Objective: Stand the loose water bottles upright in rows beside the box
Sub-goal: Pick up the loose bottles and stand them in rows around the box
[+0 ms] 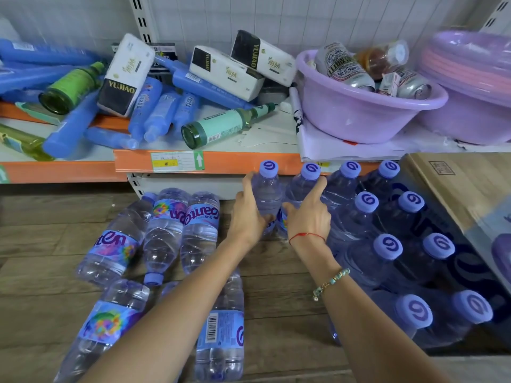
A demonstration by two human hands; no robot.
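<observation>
Left hand [247,217] is gripping an upright bottle [266,194]; right hand [309,214] is gripping its neighbour [301,186]; loose bottles [163,233] are lying left of both; box [464,189] is sitting far right.

Wood floor [276,272]: bottles [163,236] lying, box [464,194].

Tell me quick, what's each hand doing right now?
Left hand: grips the leftmost upright bottle.
Right hand: grips the upright bottle beside it.
</observation>
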